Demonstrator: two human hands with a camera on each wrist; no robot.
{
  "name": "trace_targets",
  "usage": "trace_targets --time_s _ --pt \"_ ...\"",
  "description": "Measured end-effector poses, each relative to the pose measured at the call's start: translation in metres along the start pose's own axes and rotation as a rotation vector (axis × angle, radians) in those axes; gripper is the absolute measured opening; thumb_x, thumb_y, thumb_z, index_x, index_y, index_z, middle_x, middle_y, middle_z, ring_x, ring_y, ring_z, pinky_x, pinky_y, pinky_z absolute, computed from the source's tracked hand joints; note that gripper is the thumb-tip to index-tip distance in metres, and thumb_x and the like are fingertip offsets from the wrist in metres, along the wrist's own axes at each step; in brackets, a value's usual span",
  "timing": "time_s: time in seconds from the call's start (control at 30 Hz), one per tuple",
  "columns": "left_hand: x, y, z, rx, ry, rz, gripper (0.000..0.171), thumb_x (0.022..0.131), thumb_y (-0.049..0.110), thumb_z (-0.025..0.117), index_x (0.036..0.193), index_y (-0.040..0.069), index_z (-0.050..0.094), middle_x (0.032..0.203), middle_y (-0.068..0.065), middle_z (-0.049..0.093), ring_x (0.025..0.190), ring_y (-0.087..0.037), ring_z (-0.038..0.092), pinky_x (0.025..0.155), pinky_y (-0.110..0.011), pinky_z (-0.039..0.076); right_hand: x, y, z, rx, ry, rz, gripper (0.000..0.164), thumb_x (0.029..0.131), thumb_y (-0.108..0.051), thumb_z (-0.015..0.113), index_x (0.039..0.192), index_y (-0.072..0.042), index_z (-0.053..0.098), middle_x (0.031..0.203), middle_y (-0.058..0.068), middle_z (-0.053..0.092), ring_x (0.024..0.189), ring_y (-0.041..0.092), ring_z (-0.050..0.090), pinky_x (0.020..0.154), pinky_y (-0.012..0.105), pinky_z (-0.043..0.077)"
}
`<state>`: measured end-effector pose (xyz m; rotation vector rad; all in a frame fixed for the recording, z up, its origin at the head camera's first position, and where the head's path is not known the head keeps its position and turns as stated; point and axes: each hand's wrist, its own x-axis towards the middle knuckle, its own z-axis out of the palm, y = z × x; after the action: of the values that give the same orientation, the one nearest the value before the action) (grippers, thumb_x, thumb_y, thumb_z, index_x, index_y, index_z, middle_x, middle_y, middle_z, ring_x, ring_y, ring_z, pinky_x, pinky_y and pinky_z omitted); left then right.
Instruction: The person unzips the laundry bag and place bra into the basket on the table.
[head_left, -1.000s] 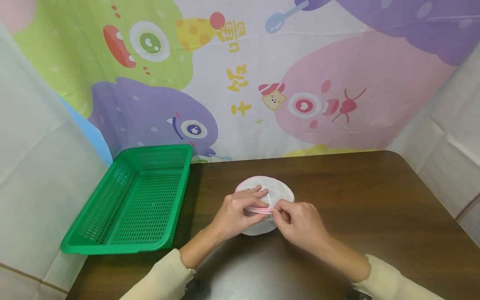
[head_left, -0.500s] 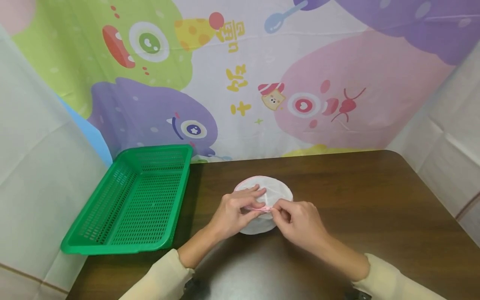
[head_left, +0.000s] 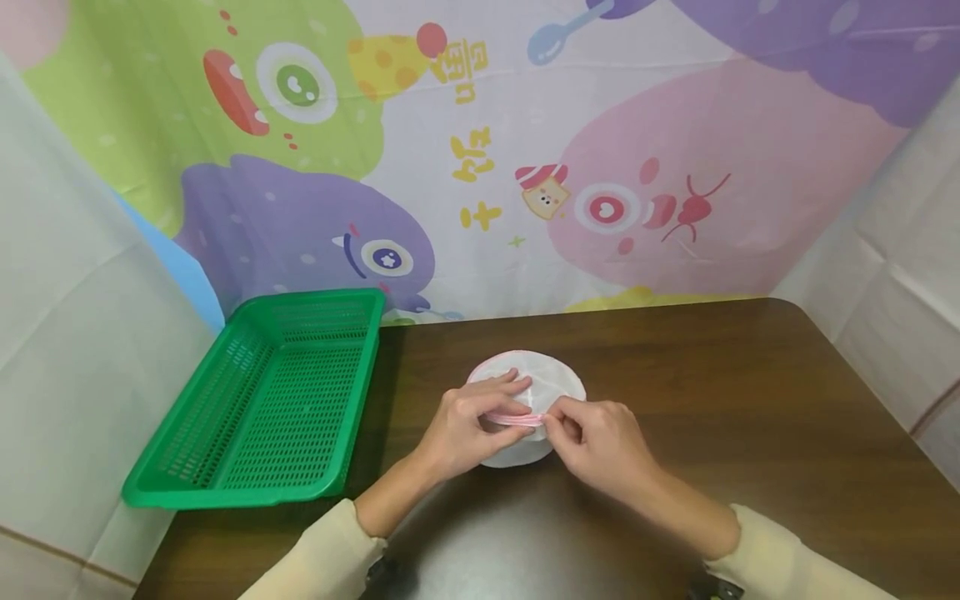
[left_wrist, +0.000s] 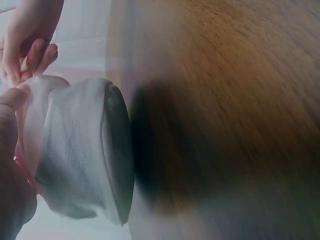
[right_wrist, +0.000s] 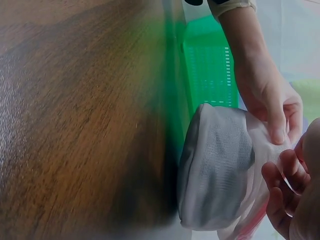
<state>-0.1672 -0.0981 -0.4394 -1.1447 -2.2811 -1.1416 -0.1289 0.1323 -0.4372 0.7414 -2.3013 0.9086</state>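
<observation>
A round white mesh laundry bag (head_left: 553,375) with pink trim stands on the table in the head view. A pink zipper (head_left: 517,419) runs across its near part. The left hand (head_left: 467,421) holds the bag from the left, its fingers spread over the top and its thumb on the near side of the zipper. At the zipper's right end, the right hand (head_left: 600,437) pinches with thumb and curled index finger; the fingertips hide whether a pull tab is there. Both wrist views show the bag's grey-looking mesh side (left_wrist: 75,150), slightly creased, and the two hands meeting at its top.
A green perforated plastic basket (head_left: 300,417) stands on the left of the dark wooden table (head_left: 712,375). Behind the table hangs a cartoon-printed cloth (head_left: 487,275). Pale cloth walls (head_left: 900,250) close off both sides.
Half a second ago the left thumb and index finger were closer together; now they are farther apart and more of the zipper shows. The right hand keeps its pinch in almost the same place.
</observation>
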Motion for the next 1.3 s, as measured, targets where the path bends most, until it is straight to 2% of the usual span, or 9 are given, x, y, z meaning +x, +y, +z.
trace_targets --time_s 0.17,0.37,0.5,0.6,0.83,1.0,1.17,1.3 --pt "0.002 0.0012 0.0033 0.031 -0.01 0.017 0.022 0.086 0.012 0.099 0.105 0.006 0.09 0.129 -0.015 0.085 0.134 -0.035 0.078 0.116 -0.053 0.062 0.0002 -0.002 0.0016 0.008 -0.008 0.001 0.027 0.091 -0.003 0.075 0.073 -0.02 0.066 0.055 -0.015 0.042 0.058 -0.014 0.025 0.055 0.01 0.02" --pt "0.0017 0.0017 0.0025 0.039 -0.029 0.006 0.022 0.087 0.012 0.098 0.106 0.004 0.089 0.13 -0.015 0.084 0.136 -0.036 0.077 0.118 -0.054 0.06 0.0 -0.002 0.0023 -0.003 -0.015 0.004 0.032 0.092 -0.004 0.076 0.07 -0.02 0.059 0.055 -0.014 0.04 0.058 -0.013 0.024 0.056 0.011 0.018" --pt "0.001 0.0021 0.0002 0.049 -0.041 0.002 0.021 0.088 0.012 0.096 0.107 0.004 0.089 0.132 -0.015 0.084 0.137 -0.035 0.076 0.118 -0.053 0.06 -0.0004 -0.0017 0.002 -0.005 -0.021 0.009 0.028 0.092 -0.005 0.076 0.072 -0.02 0.064 0.056 -0.015 0.041 0.058 -0.013 0.025 0.056 0.01 0.018" --pt "0.0004 0.0019 -0.0022 0.049 -0.038 -0.001 0.02 0.089 0.011 0.096 0.106 0.004 0.089 0.132 -0.015 0.083 0.136 -0.036 0.076 0.114 -0.05 0.062 -0.0001 -0.0007 0.0017 -0.013 -0.021 0.01 0.03 0.092 -0.005 0.077 0.071 -0.02 0.062 0.056 -0.015 0.041 0.058 -0.012 0.025 0.056 0.01 0.018" --pt "-0.0013 0.0011 -0.0061 0.015 -0.015 -0.043 0.02 0.088 0.008 0.096 0.106 0.001 0.089 0.133 -0.017 0.083 0.135 -0.037 0.077 0.094 -0.034 0.069 0.0011 0.0015 0.0 -0.01 -0.011 0.014 0.035 0.092 -0.005 0.078 0.069 -0.021 0.057 0.056 -0.014 0.04 0.058 -0.011 0.026 0.056 0.01 0.018" --pt "-0.001 0.0005 -0.0047 0.013 -0.007 -0.033 0.023 0.087 0.009 0.097 0.106 0.001 0.088 0.132 -0.017 0.083 0.135 -0.036 0.077 0.103 -0.041 0.067 0.0008 0.0005 -0.0001 -0.009 -0.01 0.012 0.033 0.092 -0.005 0.077 0.069 -0.02 0.058 0.056 -0.014 0.04 0.058 -0.011 0.026 0.056 0.01 0.018" --pt "0.0011 0.0009 -0.0015 0.023 0.001 0.017 0.024 0.084 0.009 0.099 0.104 0.003 0.089 0.129 -0.017 0.085 0.133 -0.037 0.078 0.112 -0.05 0.064 0.0012 -0.0019 0.0004 0.005 -0.01 0.001 0.028 0.091 -0.004 0.076 0.072 -0.02 0.063 0.056 -0.014 0.041 0.058 -0.012 0.026 0.056 0.01 0.019" --pt "0.002 0.001 0.001 0.038 0.006 0.039 0.021 0.085 0.01 0.099 0.102 0.004 0.089 0.127 -0.016 0.085 0.132 -0.037 0.079 0.111 -0.05 0.064 0.002 -0.0033 0.0009 0.013 -0.015 -0.012 0.033 0.092 -0.004 0.076 0.07 -0.02 0.057 0.056 -0.013 0.041 0.058 -0.013 0.024 0.056 0.01 0.018"
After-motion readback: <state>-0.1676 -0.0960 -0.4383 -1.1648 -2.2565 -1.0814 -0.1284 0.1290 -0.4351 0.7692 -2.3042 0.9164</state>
